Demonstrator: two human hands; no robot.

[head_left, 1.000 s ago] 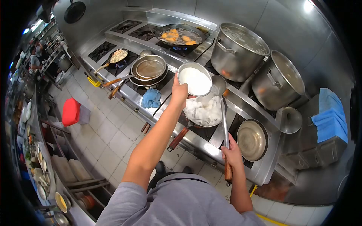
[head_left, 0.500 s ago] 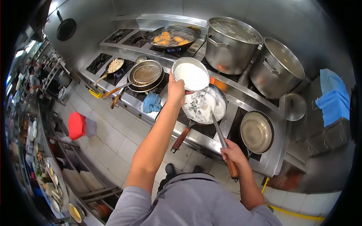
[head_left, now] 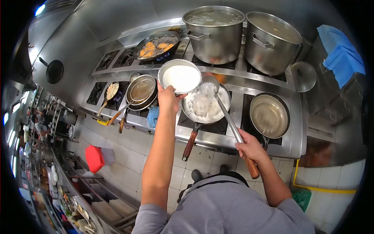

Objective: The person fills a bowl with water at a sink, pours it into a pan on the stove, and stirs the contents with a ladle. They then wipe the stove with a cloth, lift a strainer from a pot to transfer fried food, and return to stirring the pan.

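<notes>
My left hand (head_left: 169, 100) grips the near edge of a round metal bowl (head_left: 177, 63) of white liquid, held over the stove. The bowl overlaps the upper left rim of a frying pan (head_left: 190, 145) with a wooden handle. Frothy white liquid (head_left: 204, 109) covers most of the pan's inside. My right hand (head_left: 251, 146) is closed around a ladle (head_left: 229, 114) with a metal shaft and wooden grip. Its bowl end is tilted above the pan's far side, beside the metal bowl, and the liquid below looks blurred.
Behind stand two large stockpots (head_left: 212, 43) and a wok (head_left: 137, 50) of oil with orange pieces frying. An oily pan (head_left: 269, 116) sits at right. A strainer (head_left: 142, 90) rests over a pan at left, near a small food-filled pan (head_left: 112, 90) and a blue cloth (head_left: 152, 116).
The ladle's bowl end has risen from the liquid to the pan's far side, near the bowl. White now covers more of the pan's dark patches. My view has turned.
</notes>
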